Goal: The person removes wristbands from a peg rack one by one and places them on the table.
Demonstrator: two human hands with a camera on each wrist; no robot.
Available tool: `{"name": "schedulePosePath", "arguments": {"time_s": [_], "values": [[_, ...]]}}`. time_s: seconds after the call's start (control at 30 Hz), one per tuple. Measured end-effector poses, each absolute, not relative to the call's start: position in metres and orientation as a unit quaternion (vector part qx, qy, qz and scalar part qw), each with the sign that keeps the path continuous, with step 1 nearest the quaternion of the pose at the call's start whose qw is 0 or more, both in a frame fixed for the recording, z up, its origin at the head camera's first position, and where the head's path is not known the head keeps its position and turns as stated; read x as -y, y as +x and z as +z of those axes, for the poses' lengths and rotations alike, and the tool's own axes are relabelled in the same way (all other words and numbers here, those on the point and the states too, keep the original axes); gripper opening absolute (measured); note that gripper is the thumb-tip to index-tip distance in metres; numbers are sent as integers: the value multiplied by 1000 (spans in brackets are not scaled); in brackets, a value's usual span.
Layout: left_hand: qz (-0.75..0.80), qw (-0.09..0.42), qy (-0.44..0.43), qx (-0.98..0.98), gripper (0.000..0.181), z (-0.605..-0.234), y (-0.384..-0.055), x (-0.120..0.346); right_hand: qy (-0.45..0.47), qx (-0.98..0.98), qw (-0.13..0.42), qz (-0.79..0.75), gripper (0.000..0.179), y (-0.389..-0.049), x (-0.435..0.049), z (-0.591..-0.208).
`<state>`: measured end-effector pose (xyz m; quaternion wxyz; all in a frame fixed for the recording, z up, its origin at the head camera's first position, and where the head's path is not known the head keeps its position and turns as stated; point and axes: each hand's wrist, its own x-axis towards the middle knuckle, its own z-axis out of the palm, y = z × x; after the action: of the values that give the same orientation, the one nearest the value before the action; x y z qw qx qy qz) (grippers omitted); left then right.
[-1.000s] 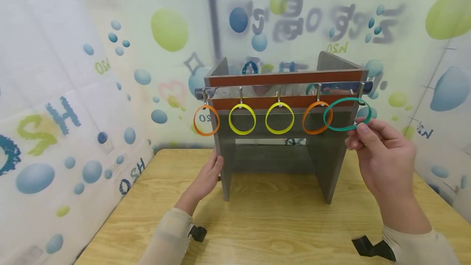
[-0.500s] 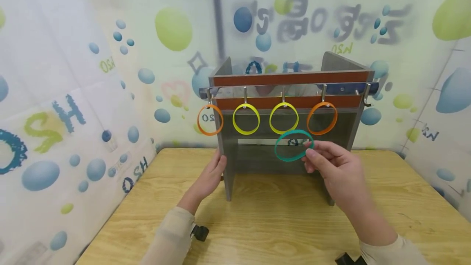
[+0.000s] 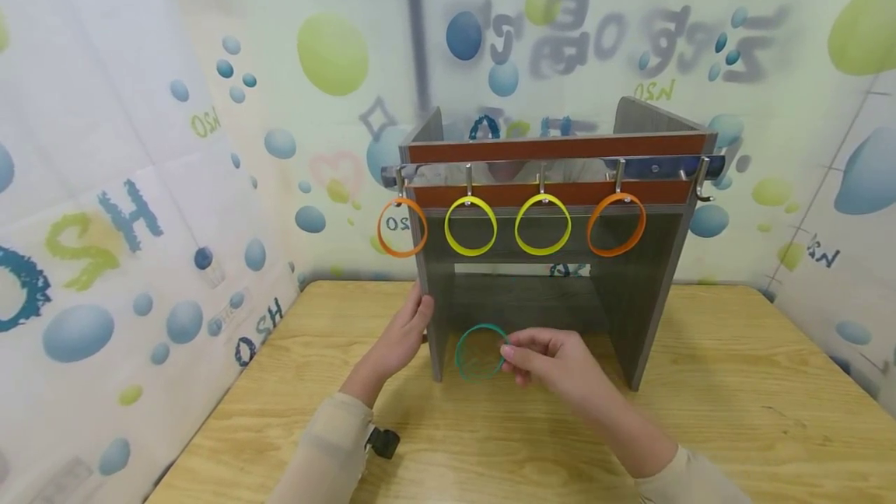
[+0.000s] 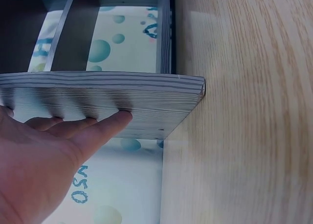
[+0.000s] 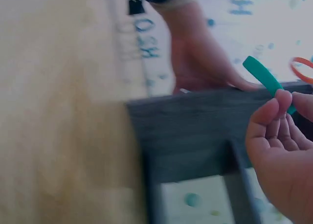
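A green ring (image 3: 458, 356), thin like a wristband, is pinched between the thumb and fingers of my right hand (image 3: 560, 364), low in front of the grey wooden rack (image 3: 654, 317). The right wrist view shows the green ring (image 5: 264, 76) nearly edge-on. My left hand (image 3: 400, 333) rests with straight fingers on the outer face of the rack's left side panel (image 4: 142, 109). Along the metal hook rail (image 3: 651, 168) hang an orange ring (image 3: 381, 233), two yellow rings, one a yellow ring (image 3: 448, 233), and another orange ring (image 3: 638, 233). The rightmost hook (image 3: 703, 181) carries no ring.
The rack stands on a wood-grain table (image 3: 728, 379). Patterned curtains (image 3: 280, 61) with bubbles and letters enclose the table at the back and both sides. A black wrist device (image 3: 383, 442) sits at the left sleeve.
My right hand has carried the green ring away from the rightmost hook, down and to the left, to below the rings. The left hand has stayed on the side panel.
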<state>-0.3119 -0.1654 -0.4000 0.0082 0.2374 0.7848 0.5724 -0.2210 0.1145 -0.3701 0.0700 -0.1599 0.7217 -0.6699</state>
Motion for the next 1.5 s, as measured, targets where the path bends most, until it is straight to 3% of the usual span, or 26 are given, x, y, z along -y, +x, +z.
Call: {"name": "schedulePosePath", "arguments": {"time_s": [0.17, 0.6, 1.1, 1.5], "values": [[576, 11, 235, -783, 62, -398, -310, 169, -157, -698, 167, -679, 34, -230, -93, -395], [580, 13, 237, -779, 62, -402, -312, 163, -103, -680, 311, -656, 23, -231, -67, -425], [582, 13, 222, -782, 62, -401, -310, 163, -89, -670, 349, -650, 13, -222, -47, -441], [593, 15, 235, -770, 62, -400, -311, 163, -104, -729, 292, -610, 15, -210, -50, -440]]}}
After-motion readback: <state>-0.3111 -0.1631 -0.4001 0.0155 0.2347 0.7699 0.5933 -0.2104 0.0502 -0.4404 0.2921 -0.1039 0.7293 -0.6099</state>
